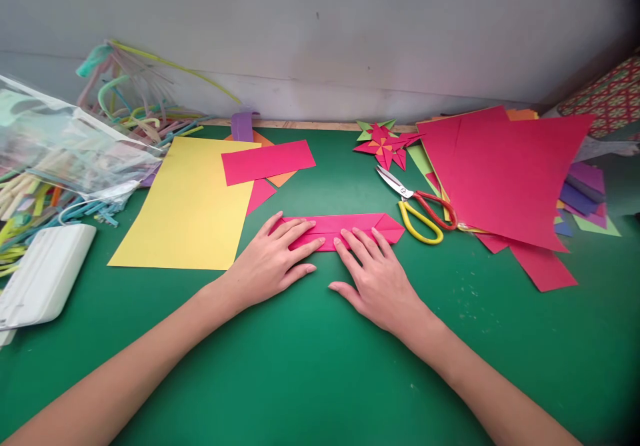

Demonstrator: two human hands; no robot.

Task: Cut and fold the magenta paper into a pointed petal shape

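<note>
A long strip of folded red paper (345, 224) lies flat on the green table, its right end brought to a point. My left hand (275, 259) rests on the strip's left part with fingers stretched out, hiding that end. On the right part lie the spread fingertips of my right hand (373, 273), its thumb on the table. Just beyond the strip's pointed end are scissors (417, 205) with one red and one yellow handle, blades apart. Behind my left hand, a red paper rectangle (270, 161) overlaps a yellow sheet (185, 206).
Folded paper flowers (383, 145) sit near the wall. A stack of red sheets (500, 173) stands at the right, with coloured scraps (585, 193) beyond. Leftward are a white plastic device (50, 273), a clear plastic bag (65, 139) and many pipe cleaners (145, 126).
</note>
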